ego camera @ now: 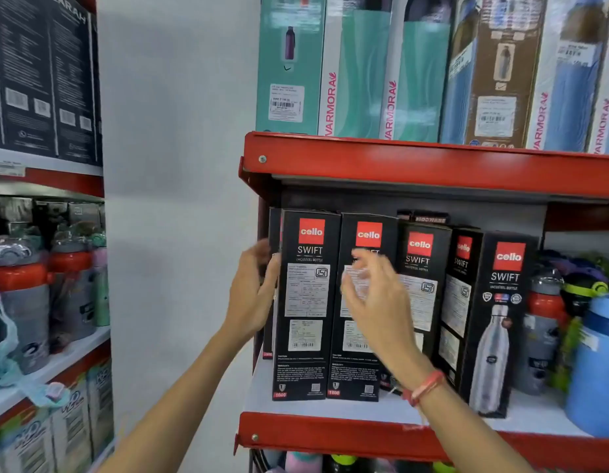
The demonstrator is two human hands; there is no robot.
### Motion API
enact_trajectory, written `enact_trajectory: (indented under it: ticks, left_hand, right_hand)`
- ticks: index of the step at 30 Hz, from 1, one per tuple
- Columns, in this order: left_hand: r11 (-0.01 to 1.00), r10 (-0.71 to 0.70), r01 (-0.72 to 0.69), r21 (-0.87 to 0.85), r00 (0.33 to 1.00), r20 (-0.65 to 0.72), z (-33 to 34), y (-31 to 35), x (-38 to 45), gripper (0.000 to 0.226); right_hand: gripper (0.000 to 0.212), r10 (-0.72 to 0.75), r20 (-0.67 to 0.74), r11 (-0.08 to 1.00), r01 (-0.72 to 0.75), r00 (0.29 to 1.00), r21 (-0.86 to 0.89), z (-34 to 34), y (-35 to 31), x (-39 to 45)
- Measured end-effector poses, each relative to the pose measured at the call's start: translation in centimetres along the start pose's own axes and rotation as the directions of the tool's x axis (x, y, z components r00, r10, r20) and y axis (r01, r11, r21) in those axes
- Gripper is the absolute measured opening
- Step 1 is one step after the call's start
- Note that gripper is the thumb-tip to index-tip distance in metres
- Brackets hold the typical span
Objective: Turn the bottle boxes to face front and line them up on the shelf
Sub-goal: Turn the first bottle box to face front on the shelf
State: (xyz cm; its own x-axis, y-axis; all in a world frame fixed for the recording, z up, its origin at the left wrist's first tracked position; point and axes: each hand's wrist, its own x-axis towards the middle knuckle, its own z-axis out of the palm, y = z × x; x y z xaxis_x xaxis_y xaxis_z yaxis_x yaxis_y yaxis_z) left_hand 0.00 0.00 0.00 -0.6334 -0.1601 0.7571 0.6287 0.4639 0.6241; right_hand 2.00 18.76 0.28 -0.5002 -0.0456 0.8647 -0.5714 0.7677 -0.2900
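Several black Cello Swift bottle boxes stand in a row on the white shelf with a red front edge. The leftmost box and the second box show their label sides; the fifth box shows a steel bottle picture. The third box and fourth box are angled. My left hand presses flat against the left side of the leftmost box. My right hand, blurred, hovers in front of the second box with fingers spread, holding nothing.
Loose bottles and a blue jug crowd the shelf's right end. Tall teal and blue boxes fill the shelf above. A second rack at left holds bottles and dark boxes. A white wall lies between the racks.
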Motion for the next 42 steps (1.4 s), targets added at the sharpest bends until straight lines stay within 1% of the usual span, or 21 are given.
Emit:
enact_trajectory:
  ticks: [1, 2, 4, 7, 9, 11, 14, 16, 19, 22, 25, 29, 30, 33, 35, 37, 40, 42]
  left_hand:
    - [0.991, -0.115, 0.117, -0.067, 0.993, 0.033, 0.2, -0.6, -0.2, 0.05]
    - [0.972, -0.217, 0.224, -0.074, 0.971, 0.098, 0.5, -1.4, -0.2, 0.055]
    - [0.944, -0.302, 0.322, -0.07, 0.93, 0.21, 1.1, -3.0, -0.6, 0.062]
    - [0.898, -0.369, 0.422, -0.127, 0.878, 0.305, 1.8, -4.3, -0.4, 0.075]
    - [0.876, -0.382, 0.458, -0.151, 0.85, 0.363, 1.9, -4.7, -0.4, 0.08]
    - [0.858, -0.385, 0.481, -0.179, 0.834, 0.395, 1.7, -5.1, -0.3, 0.078]
    - [0.849, -0.368, 0.477, -0.226, 0.842, 0.393, 0.9, -4.8, -0.6, 0.082]
    - [0.854, -0.351, 0.456, -0.25, 0.86, 0.369, 0.3, -4.1, -1.0, 0.079]
    - [0.875, -0.319, 0.414, -0.251, 0.883, 0.346, -0.5, -3.3, -1.6, 0.075]
    - [0.89, -0.281, 0.37, -0.267, 0.906, 0.317, -1.3, -1.6, -2.1, 0.062]
    - [0.903, -0.259, 0.333, -0.272, 0.927, 0.272, -2.1, 1.1, -2.8, 0.057]
    - [0.915, -0.252, 0.312, -0.257, 0.938, 0.239, -2.7, 3.8, -3.8, 0.051]
    - [0.916, -0.252, 0.31, -0.256, 0.939, 0.234, -2.8, 4.3, -4.1, 0.053]
    - [0.917, -0.241, 0.295, -0.268, 0.946, 0.217, -3.2, 5.0, -4.6, 0.055]
    - [0.934, -0.226, 0.267, -0.236, 0.956, 0.189, -3.6, 4.9, -4.6, 0.056]
    - [0.957, -0.194, 0.225, -0.183, 0.966, 0.171, -3.7, 4.8, -4.5, 0.062]
    - [0.973, -0.181, 0.199, -0.12, 0.973, 0.146, -3.2, 4.4, -4.2, 0.073]
    - [0.976, -0.186, 0.198, -0.093, 0.974, 0.127, -2.7, 3.5, -4.0, 0.078]
  right_hand:
    - [0.045, 0.086, 0.061, 0.996, -0.089, 0.994, 0.033, 1.1, 0.1, -0.7]
    - [0.049, 0.15, 0.11, 0.988, -0.153, 0.983, 0.026, 2.0, 0.0, -1.2]
    - [0.056, 0.195, 0.162, 0.98, -0.197, 0.967, 0.001, 3.8, -0.4, -2.9]
    - [0.063, 0.249, 0.115, 0.968, -0.251, 0.962, 0.007, 5.5, -1.1, -3.9]
    - [0.076, 0.305, 0.131, 0.95, -0.31, 0.943, 0.019, 6.3, -1.7, -4.2]
    - [0.089, 0.369, 0.156, 0.924, -0.379, 0.916, 0.045, 6.8, -2.4, -4.3]
    - [0.104, 0.431, 0.158, 0.891, -0.447, 0.888, 0.077, 6.9, -3.1, -4.1]
    - [0.109, 0.438, 0.14, 0.886, -0.453, 0.888, 0.097, 6.7, -3.5, -4.1]
    - [0.106, 0.386, 0.099, 0.906, -0.397, 0.917, 0.143, 5.5, -4.2, -4.5]
    - [0.1, 0.32, 0.075, 0.925, -0.328, 0.944, 0.192, 3.5, -4.9, -4.5]
    - [0.099, 0.273, 0.091, 0.92, -0.287, 0.958, 0.268, 1.6, -5.3, -4.0]
    - [0.123, 0.245, 0.236, 0.907, -0.308, 0.94, 0.288, -0.5, -5.2, -3.5]
    - [0.124, 0.245, 0.274, 0.903, -0.322, 0.93, 0.284, -0.9, -5.0, -3.3]
    - [0.115, 0.219, 0.351, 0.893, -0.332, 0.91, 0.304, -1.3, -3.8, -2.5]
    - [0.116, 0.181, 0.435, 0.871, -0.349, 0.882, 0.344, -1.3, -2.7, -1.3]
    - [0.115, 0.133, 0.516, 0.833, -0.378, 0.846, 0.405, -1.4, -1.7, 0.0]
    - [0.093, 0.044, 0.574, 0.771, -0.393, 0.818, 0.501, -1.0, -1.0, 1.3]
    - [0.087, 0.036, 0.575, 0.775, -0.386, 0.817, 0.501, 0.2, -0.6, 1.6]
